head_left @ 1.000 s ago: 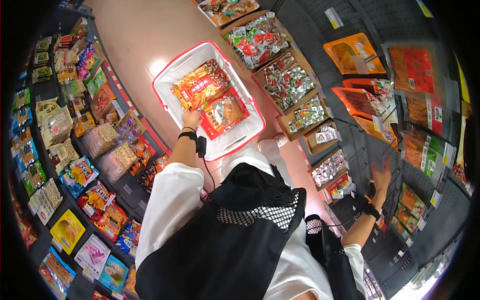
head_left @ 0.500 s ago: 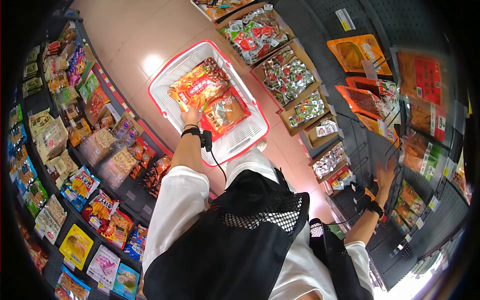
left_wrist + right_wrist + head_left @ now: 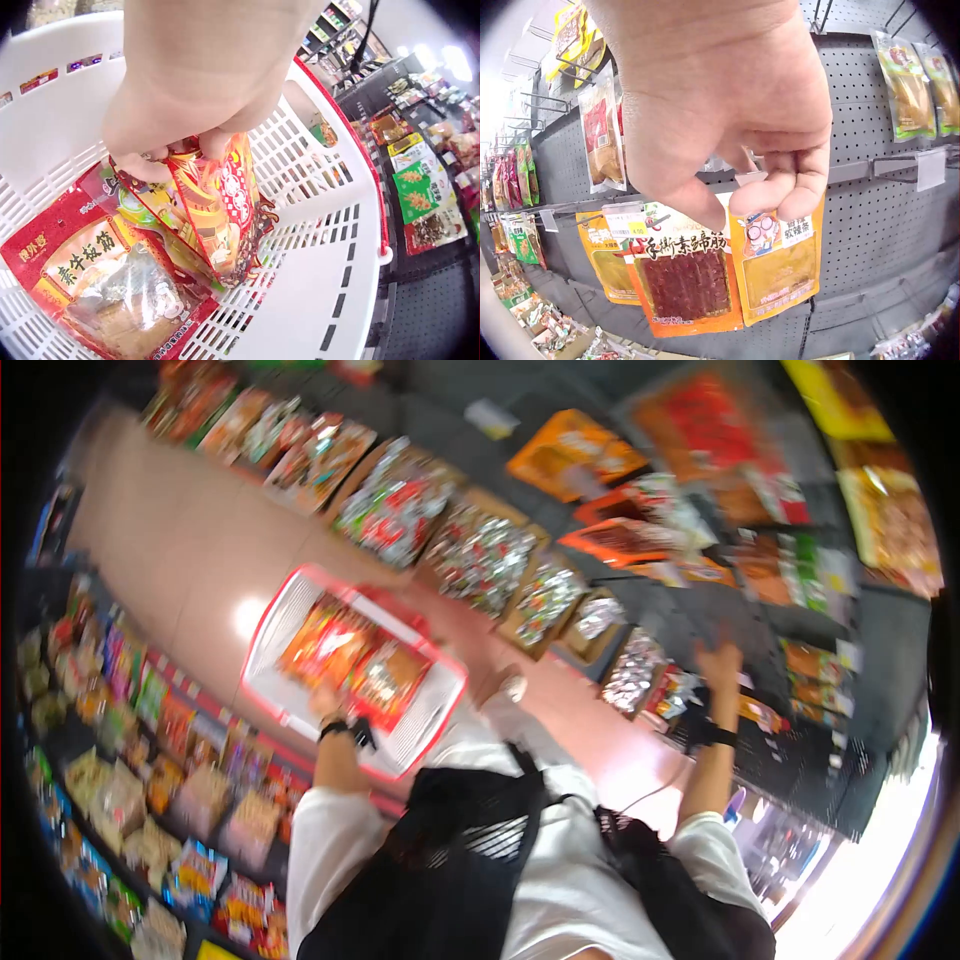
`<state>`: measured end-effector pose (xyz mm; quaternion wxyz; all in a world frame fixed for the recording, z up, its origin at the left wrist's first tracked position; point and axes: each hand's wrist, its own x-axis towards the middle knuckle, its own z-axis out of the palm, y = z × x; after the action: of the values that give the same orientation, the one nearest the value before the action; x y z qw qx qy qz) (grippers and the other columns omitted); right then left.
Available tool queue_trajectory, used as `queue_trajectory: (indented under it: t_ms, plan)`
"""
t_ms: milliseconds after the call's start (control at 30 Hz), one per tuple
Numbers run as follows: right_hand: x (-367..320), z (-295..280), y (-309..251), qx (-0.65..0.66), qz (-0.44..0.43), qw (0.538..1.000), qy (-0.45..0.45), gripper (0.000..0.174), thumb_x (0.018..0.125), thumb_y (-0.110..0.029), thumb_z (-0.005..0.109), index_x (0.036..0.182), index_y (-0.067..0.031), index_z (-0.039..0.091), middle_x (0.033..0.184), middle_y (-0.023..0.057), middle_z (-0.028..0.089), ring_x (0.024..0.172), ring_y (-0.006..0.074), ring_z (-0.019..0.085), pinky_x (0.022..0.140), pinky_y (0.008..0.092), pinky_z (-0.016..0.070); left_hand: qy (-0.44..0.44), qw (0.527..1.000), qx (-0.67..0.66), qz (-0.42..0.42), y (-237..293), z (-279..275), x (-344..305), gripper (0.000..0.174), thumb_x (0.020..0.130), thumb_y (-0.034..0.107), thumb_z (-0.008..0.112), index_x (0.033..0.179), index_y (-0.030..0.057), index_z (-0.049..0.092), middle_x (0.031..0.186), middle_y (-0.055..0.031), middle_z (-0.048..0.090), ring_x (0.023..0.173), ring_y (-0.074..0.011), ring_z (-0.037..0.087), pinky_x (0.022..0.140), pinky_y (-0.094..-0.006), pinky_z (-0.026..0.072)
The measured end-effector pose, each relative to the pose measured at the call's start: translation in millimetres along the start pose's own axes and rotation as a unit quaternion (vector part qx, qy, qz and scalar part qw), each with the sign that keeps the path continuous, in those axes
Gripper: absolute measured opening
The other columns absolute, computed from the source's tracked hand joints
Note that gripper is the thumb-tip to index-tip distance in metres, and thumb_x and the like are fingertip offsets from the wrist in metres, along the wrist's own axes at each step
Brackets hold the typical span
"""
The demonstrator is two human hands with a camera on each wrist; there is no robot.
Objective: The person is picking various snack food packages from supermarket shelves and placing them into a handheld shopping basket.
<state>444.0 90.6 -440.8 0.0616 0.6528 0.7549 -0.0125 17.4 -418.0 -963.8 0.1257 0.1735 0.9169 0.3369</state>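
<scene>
In the left wrist view my left hand (image 3: pixel 202 82) grips the top of a red-and-yellow snack bag (image 3: pixel 225 202) inside a white basket (image 3: pixel 52 112) with a red rim. Beside that bag lies a flat red packet (image 3: pixel 112 292) with a clear window. The head view has my left hand (image 3: pixel 325 705) over the basket. My right hand (image 3: pixel 727 127) is up at the pegboard shelf, fingers loosely bent, thumb apart from them. Its fingertips overlap the top of an orange-yellow packet (image 3: pixel 780 274). An orange-and-white packet of dark red strips (image 3: pixel 686 289) hangs below the thumb.
Cardboard boxes of small wrapped snacks (image 3: pixel 480 560) line the shelf foot beyond the basket. Another shelf of bagged snacks (image 3: pixel 200 800) runs along the left. Metal hooks (image 3: pixel 547 105) stick out from the pegboard (image 3: pixel 855 97). The tiled floor (image 3: pixel 180 540) lies between the shelves.
The head view has turned and blurred, with the basket now lower and further left in it. My right hand appears higher and further left in the picture. My left hand stays at the bag.
</scene>
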Motion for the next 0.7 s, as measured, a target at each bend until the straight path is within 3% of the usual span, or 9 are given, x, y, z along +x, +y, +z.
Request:
queue_trajectory:
  t_ms: [67, 133, 200, 267, 333, 367, 467, 600, 700]
  plan:
    - [7, 19, 5, 0.006, -0.102, 0.990, 0.102, 0.068, 0.073, -0.024, 0.065, 0.132, 0.0021, 0.043, 0.100, 0.0322, 0.061, 0.096, 0.0444, 0.061, 0.083, 0.0475, 0.0490, 0.040, 0.949, -0.282, -0.134, 27, -14, 9, 0.025, 0.081, 0.023, 0.069, 0.094, 0.0034, 0.062, 0.077, -0.0035, 0.063, 0.065, -0.0163, 0.058, 0.050, -0.0303, 0.0471]
    - [-5, 47, -31, 0.044, -0.071, 0.996, 0.024, 0.070, 0.071, -0.021, 0.068, 0.131, 0.0028, 0.042, 0.103, 0.0312, 0.061, 0.094, 0.0453, 0.060, 0.084, 0.0484, 0.0484, 0.071, 0.871, -0.397, -0.281, 64, -83, -4, 0.023, 0.083, 0.015, 0.067, 0.099, -0.0002, 0.062, 0.088, -0.0064, 0.064, 0.074, -0.0150, 0.058, 0.057, -0.0296, 0.0484]
    - [11, 50, -30, 0.103, -0.100, 0.985, 0.091, 0.069, 0.072, -0.022, 0.067, 0.131, 0.0019, 0.042, 0.108, 0.0297, 0.060, 0.097, 0.0444, 0.059, 0.085, 0.0483, 0.0482, 0.151, 0.876, -0.439, -0.130, 138, -87, 39, 0.022, 0.083, 0.004, 0.062, 0.104, -0.0014, 0.061, 0.094, -0.0054, 0.063, 0.080, -0.0165, 0.058, 0.068, -0.0323, 0.0500]
    - [13, 44, -45, 0.125, -0.091, 0.983, 0.099, 0.067, 0.073, -0.023, 0.066, 0.131, 0.0017, 0.043, 0.115, 0.0277, 0.058, 0.100, 0.0438, 0.058, 0.087, 0.0470, 0.0482, 0.095, 0.853, -0.492, -0.147, 179, -122, 52, 0.019, 0.081, -0.006, 0.055, 0.099, -0.0004, 0.060, 0.091, -0.0054, 0.062, 0.075, -0.0160, 0.058, 0.064, -0.0303, 0.0491]
    - [6, 34, -63, 0.125, -0.049, 0.990, 0.040, 0.064, 0.074, -0.024, 0.065, 0.129, 0.0005, 0.044, 0.119, 0.0265, 0.055, 0.102, 0.0437, 0.057, 0.088, 0.0465, 0.0483, 0.097, 0.909, -0.401, -0.058, 258, -178, 54, 0.010, 0.078, -0.008, 0.052, 0.079, 0.0012, 0.056, 0.071, -0.0008, 0.054, 0.066, -0.0104, 0.049, 0.056, -0.0268, 0.0409]
    - [5, 42, -62, 0.138, -0.068, 0.987, 0.052, 0.065, 0.074, -0.026, 0.066, 0.129, 0.0002, 0.045, 0.113, 0.0275, 0.058, 0.099, 0.0428, 0.059, 0.085, 0.0471, 0.0489, 0.123, 0.953, -0.275, 0.005, 219, -181, 81, 0.012, 0.073, -0.009, 0.051, 0.068, 0.0014, 0.051, 0.064, 0.0010, 0.047, 0.063, -0.0089, 0.043, 0.053, -0.0258, 0.0353]
    - [9, 32, -54, 0.162, -0.099, 0.982, -0.021, 0.065, 0.076, -0.030, 0.066, 0.130, -0.0027, 0.045, 0.116, 0.0289, 0.057, 0.099, 0.0407, 0.060, 0.084, 0.0469, 0.0494, -0.034, 0.970, -0.240, 0.016, 398, -278, 29, 0.011, 0.067, -0.006, 0.056, 0.058, -0.0019, 0.052, 0.060, -0.0005, 0.054, 0.065, -0.0094, 0.050, 0.055, -0.0267, 0.0392]
    - [-18, 9, -72, 0.168, -0.096, 0.980, -0.043, 0.070, 0.075, -0.035, 0.067, 0.132, -0.0044, 0.042, 0.137, 0.0299, 0.038, 0.107, 0.0418, 0.056, 0.089, 0.0454, 0.0482, -0.231, 0.946, -0.149, 0.174, 480, -298, 35, 0.017, 0.051, -0.011, 0.067, 0.062, -0.0049, 0.055, 0.110, -0.0190, 0.066, 0.085, -0.0171, 0.063, 0.072, -0.0297, 0.0500]
    - [-21, 38, -75, 0.288, -0.329, 0.898, -0.052, 0.084, 0.074, -0.036, 0.073, 0.139, -0.0024, 0.032, 0.141, 0.0268, 0.036, 0.106, 0.0369, 0.059, 0.088, 0.0429, 0.0487, -0.335, 0.852, -0.210, 0.344, 563, -297, 20, 0.030, 0.054, -0.013, 0.071, 0.056, -0.0033, 0.042, 0.111, -0.0240, 0.064, 0.102, -0.0285, 0.064, 0.083, -0.0343, 0.0518]
